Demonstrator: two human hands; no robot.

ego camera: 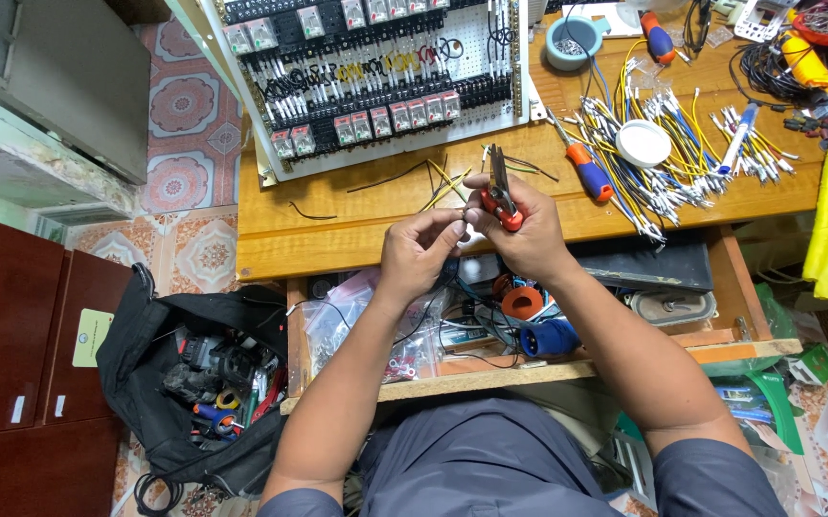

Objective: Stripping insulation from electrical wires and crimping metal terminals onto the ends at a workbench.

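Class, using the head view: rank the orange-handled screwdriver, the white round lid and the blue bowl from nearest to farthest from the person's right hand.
Measured from the right hand, which holds red-handled cutters:
1. Orange-handled screwdriver, just to its right on the bench.
2. White round lid, farther right among the yellow wires.
3. Blue bowl, at the bench's far edge.

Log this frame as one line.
left hand: pinching small item, unclear | right hand: gripping red-handled pliers | over wooden bench | nearby: control panel, wire pile
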